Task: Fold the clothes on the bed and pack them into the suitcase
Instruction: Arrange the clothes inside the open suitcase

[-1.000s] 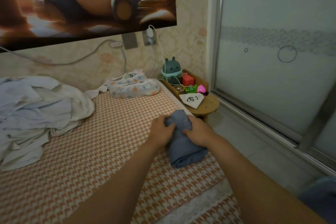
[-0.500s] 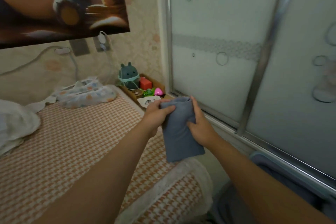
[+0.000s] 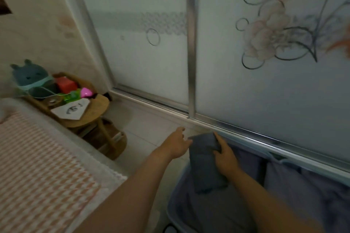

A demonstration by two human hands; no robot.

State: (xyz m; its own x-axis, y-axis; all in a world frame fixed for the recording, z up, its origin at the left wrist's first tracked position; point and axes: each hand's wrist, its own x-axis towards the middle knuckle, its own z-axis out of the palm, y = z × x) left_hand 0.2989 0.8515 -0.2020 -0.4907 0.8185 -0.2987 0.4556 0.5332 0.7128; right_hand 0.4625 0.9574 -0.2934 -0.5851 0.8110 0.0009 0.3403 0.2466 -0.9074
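Frosted glass (image 3: 265, 91); right hand (image 3: 225, 157) seemingly pinches folded cloth (image 3: 203, 166).

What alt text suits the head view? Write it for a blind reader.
A right hand grips a folded grey-blue garment over an open blue suitcase, the left hand touching the garment's edge. Frosted sliding doors stand behind; a bed and wooden side table lie left.
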